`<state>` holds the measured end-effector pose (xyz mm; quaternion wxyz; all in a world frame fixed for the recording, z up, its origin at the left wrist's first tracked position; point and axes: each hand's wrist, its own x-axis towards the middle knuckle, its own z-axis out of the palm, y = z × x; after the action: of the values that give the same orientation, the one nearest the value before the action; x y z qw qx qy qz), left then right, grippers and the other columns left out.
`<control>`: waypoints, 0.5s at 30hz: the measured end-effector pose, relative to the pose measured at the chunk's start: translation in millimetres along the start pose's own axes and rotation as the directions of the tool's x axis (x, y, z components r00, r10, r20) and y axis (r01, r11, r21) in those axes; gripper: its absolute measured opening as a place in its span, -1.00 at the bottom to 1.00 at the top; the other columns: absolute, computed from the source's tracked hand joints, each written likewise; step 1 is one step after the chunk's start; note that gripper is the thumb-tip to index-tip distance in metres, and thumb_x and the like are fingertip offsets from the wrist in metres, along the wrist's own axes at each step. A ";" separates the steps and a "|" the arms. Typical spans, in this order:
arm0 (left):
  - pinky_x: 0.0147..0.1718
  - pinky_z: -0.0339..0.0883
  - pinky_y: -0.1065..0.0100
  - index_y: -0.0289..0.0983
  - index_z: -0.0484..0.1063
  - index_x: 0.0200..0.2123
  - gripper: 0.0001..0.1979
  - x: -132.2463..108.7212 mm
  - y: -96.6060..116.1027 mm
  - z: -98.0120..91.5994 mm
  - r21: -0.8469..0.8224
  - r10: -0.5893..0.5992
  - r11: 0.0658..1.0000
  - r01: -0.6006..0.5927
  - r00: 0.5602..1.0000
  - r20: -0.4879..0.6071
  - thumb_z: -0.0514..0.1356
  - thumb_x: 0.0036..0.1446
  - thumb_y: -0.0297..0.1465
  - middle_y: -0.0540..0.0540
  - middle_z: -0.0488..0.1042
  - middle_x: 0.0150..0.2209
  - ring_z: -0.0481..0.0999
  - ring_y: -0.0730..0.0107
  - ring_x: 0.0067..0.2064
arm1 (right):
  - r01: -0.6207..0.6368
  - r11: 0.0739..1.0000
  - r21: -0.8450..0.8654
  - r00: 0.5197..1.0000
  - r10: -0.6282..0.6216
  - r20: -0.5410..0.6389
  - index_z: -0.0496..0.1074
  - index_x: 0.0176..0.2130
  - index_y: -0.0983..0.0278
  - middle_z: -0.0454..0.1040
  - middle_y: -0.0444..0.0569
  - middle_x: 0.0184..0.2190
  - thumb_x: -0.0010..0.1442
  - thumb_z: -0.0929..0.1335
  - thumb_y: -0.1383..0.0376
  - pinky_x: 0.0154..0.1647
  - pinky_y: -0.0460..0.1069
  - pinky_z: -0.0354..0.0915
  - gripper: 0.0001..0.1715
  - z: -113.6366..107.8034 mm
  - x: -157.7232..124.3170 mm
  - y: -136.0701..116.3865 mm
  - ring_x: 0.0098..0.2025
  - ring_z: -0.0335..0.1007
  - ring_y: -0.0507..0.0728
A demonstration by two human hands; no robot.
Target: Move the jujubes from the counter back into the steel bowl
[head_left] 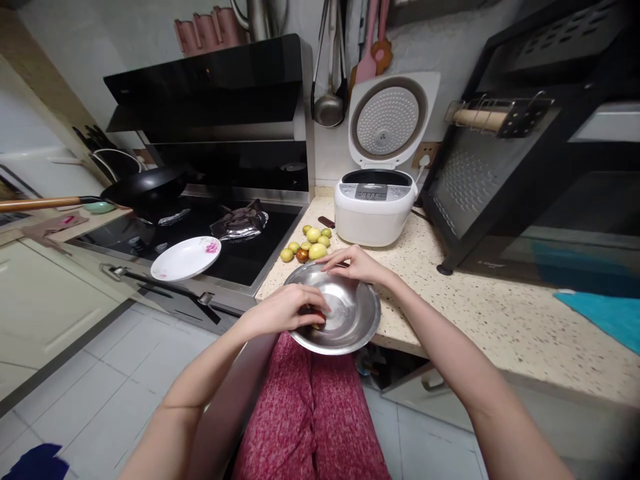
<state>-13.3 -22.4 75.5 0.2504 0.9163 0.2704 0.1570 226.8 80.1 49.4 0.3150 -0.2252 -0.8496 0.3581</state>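
Observation:
A shiny metal bowl (350, 313) sits at the front of the speckled counter, partly over its edge. My left hand (290, 308) reaches into it, fingers curled round a reddish-brown jujube (318, 320), mostly covered by the fingers. At the bowl's far rim is my right hand (357, 263), its fingers bent over the rim; what lies beneath them is partly hidden. Just beyond the bowl lies a small heap of yellow-green jujubes (313, 235), with one brown jujube (303, 255) among them.
Behind the fruit stands a white rice cooker (370, 217), its lid raised. To the left, a white plate (186, 259) with pink flowers overhangs the stove's front edge, and a black wok (145, 190) rests on a burner. A black rack (465, 173) and a blue cloth (603, 313) are at the right.

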 end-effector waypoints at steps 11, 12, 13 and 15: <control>0.41 0.11 -0.08 -0.21 0.63 0.06 -0.60 -0.7 -66.6 8.5 -0.429 -0.211 0.902 -0.043 0.824 -0.526 0.30 0.13 -0.43 -0.24 0.50 0.24 0.39 -0.04 0.35 | -0.047 0.997 0.066 0.986 0.057 -0.160 0.71 -0.18 0.23 0.69 0.08 -0.06 0.19 0.49 0.24 0.22 0.21 0.43 -0.80 20.1 1.4 0.9 0.05 0.63 0.28; 0.43 0.07 -0.09 -0.21 0.62 0.08 -0.55 -1.1 -69.6 10.0 -0.507 -0.234 0.860 -0.060 0.837 -0.495 0.30 0.08 -0.45 -0.23 0.48 0.27 0.35 -0.06 0.38 | -0.059 0.996 0.069 0.983 0.070 -0.168 0.71 -0.18 0.23 0.70 0.08 -0.07 0.20 0.49 0.22 0.21 0.20 0.44 -0.79 21.7 1.6 -0.2 0.04 0.63 0.28; 0.45 0.03 -0.10 -0.20 0.60 0.10 -0.50 -1.5 -71.0 11.6 -0.578 -0.258 0.813 -0.068 0.848 -0.463 0.29 0.04 -0.48 -0.22 0.47 0.28 0.32 -0.06 0.40 | -0.073 0.995 0.070 0.982 0.084 -0.172 0.71 -0.18 0.24 0.70 0.08 -0.08 0.21 0.49 0.20 0.20 0.19 0.45 -0.77 22.8 1.8 -1.6 0.04 0.63 0.28; 0.47 -0.04 -0.10 -0.18 0.58 0.14 -0.38 -2.1 -69.4 14.5 -0.692 -0.314 0.719 -0.058 0.862 -0.398 0.24 -0.05 -0.54 -0.18 0.46 0.30 0.29 -0.06 0.42 | -0.101 0.993 0.066 0.978 0.111 -0.178 0.71 -0.15 0.24 0.70 0.06 -0.09 0.22 0.48 0.16 0.17 0.17 0.46 -0.74 23.5 2.1 -4.2 0.03 0.63 0.28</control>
<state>-37.9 21.5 25.5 0.5031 0.6663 0.3124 0.4531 208.3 67.8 40.6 0.3778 -0.2928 -0.7936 0.3764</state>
